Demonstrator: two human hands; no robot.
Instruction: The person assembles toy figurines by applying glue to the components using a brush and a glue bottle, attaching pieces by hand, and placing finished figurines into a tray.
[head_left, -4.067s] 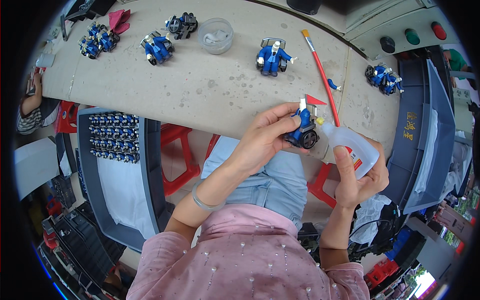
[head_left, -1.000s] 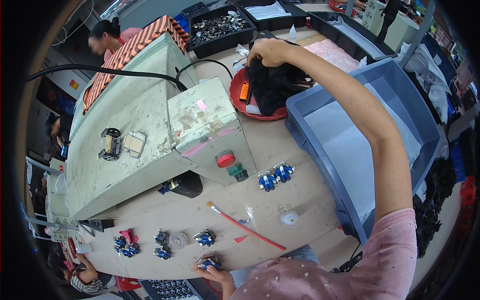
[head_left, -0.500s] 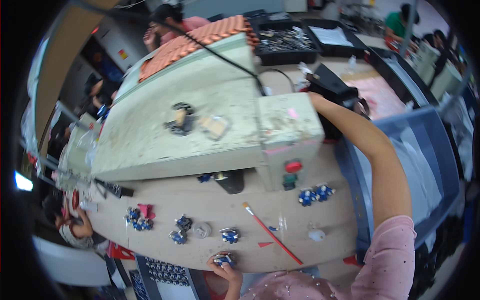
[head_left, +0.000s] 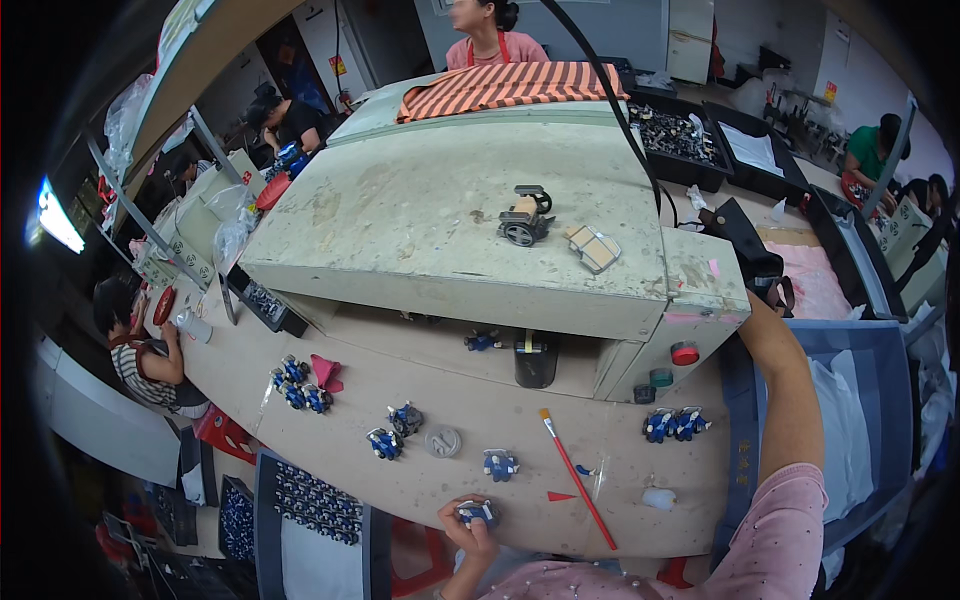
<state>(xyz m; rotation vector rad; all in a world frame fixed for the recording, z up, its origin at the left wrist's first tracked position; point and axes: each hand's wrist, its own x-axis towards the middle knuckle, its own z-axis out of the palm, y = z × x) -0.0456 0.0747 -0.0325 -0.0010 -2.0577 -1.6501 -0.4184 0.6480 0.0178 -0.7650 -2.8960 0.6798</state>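
Head view, left hand: my left hand point(head_left: 465, 532) is grasping a blue figure point(head_left: 477, 513) from its side, with my fingers curled around it, low at the near edge of the table point(head_left: 350, 455); I judge this a light hold, enough for one hand.
Head view, right hand: my right forearm point(head_left: 792, 390) stretches beside the pale green casing point(head_left: 450, 225), toward a black bag point(head_left: 738, 238). The casing's corner hides the hand, so I cannot tell its grip.
Bench in front: a second figure point(head_left: 500, 465) sits just beyond my left hand. The red-handled brush point(head_left: 582, 482) lies aslant between a red triangle point(head_left: 561, 496) and a white bottle point(head_left: 658, 498), probably for easy reach.
Small part: a little blue piece point(head_left: 585, 470) lies next to the brush, apart from the figures.
Round tub: a see-through tub point(head_left: 442, 441) sits near two more figures point(head_left: 395, 432), likely so its contents are handy.
Tray on my left: a grey tray point(head_left: 376, 545) bears figures in tight rows, presumably to save room, with white sheeting in front.
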